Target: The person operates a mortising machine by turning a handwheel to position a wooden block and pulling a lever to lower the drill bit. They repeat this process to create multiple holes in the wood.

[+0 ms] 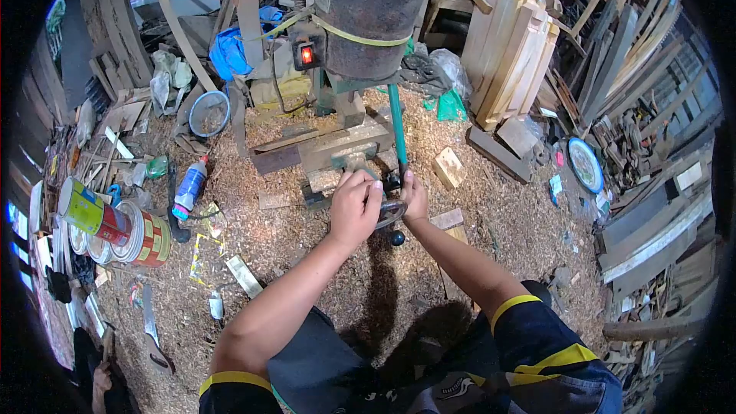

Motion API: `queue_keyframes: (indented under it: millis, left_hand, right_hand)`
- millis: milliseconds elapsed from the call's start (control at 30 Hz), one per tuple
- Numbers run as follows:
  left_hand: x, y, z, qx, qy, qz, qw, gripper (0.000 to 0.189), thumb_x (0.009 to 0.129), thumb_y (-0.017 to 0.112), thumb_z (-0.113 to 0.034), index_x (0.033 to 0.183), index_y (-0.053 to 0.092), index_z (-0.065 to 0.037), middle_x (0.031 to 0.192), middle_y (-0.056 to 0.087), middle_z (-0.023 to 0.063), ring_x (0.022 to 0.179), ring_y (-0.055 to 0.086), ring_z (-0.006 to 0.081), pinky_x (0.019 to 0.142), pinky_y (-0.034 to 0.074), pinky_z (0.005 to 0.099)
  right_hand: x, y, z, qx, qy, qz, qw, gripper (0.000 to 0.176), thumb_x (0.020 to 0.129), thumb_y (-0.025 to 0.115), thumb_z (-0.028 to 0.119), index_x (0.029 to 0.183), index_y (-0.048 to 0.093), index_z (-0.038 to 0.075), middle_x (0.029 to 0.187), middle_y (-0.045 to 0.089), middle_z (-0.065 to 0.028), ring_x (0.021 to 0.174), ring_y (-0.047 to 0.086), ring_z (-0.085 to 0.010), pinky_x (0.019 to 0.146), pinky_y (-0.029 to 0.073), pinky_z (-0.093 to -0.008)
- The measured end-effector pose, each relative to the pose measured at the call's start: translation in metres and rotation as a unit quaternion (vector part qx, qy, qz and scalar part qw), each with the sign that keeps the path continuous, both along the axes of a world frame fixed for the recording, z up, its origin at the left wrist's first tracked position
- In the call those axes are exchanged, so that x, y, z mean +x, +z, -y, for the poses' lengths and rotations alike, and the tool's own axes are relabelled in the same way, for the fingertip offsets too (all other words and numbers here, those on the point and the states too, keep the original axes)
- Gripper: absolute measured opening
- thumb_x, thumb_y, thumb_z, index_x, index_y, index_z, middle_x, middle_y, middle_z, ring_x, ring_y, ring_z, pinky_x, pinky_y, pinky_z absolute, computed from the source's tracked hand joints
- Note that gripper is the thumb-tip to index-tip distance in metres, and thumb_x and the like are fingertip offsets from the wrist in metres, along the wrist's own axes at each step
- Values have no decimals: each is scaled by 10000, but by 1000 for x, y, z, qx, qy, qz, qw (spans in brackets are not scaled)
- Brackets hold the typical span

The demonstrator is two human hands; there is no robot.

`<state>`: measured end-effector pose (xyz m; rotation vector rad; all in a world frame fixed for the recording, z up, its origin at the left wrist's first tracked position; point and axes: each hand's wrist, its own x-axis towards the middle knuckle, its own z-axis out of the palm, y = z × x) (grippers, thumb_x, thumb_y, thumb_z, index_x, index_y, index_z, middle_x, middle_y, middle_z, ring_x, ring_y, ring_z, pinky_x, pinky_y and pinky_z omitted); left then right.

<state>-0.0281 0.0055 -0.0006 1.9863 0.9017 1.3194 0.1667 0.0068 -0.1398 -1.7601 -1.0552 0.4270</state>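
Note:
In front of me stands a machine with a dark, rusty drum-shaped housing (372,19), a lit red switch (307,54) and a long green lever (396,126). Low on it is a round metal handwheel (391,215). My left hand (355,208) is closed at the wheel's left side, its fingertips partly hidden. At the right rim, my right hand (415,198) has its fingers curled round the wheel, near the lever's lower end. A black ball knob (397,238) sticks out below the wheel. Wood pieces (345,146) lie on the machine's bed behind my hands.
Wood shavings cover the floor. Stacked paint buckets (146,238), a blue bottle (191,186) and a handsaw (153,330) are on the left. Another person's hand (102,379) grips a wooden handle at lower left. Cut boards (510,50) stand at back right; a wood block (449,168) lies nearby.

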Motion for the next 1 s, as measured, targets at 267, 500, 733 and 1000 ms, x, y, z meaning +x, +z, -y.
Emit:
queue_keyframes:
  millis: [267, 500, 733, 1000]
  left_hand:
    - [1, -2, 1, -12, -22, 7, 1000, 374, 1064, 477, -164, 761, 568, 36, 840, 569, 164, 850, 545, 350, 802, 450, 444]
    - [-3, -1, 0, 0, -25, -6, 1000, 438, 1103, 452, -234, 769, 568, 24, 826, 556, 162, 846, 545, 350, 801, 448, 449]
    - [5, 4, 0, -98, -23, -36, 994, 462, 1102, 477, -293, 809, 618, 36, 846, 611, 199, 878, 583, 406, 834, 465, 482]
    - [5, 2, 1, -108, -2, -72, 992, 502, 1111, 452, -326, 808, 626, 34, 864, 618, 219, 890, 583, 426, 837, 462, 493]
  right_hand:
    - [3, -6, 1, -23, 15, -22, 999, 655, 1077, 392, 585, 1122, 677, -3, 786, 644, -222, 725, 631, -362, 705, 501, -451]
    - [20, -10, -3, -28, 141, -72, 987, 659, 1103, 325, 586, 1238, 600, 3, 914, 639, -201, 852, 598, -324, 822, 487, -418]
    - [16, 78, 46, -52, 165, 0, 985, 655, 1118, 355, 494, 1513, 402, -26, 1425, 525, -330, 1344, 524, -409, 1143, 387, -453]
    - [30, 239, 98, 36, 254, 110, 960, 764, 1047, 606, 231, 1638, 179, 2, 1664, 275, -268, 1558, 268, -335, 1256, 229, -403]
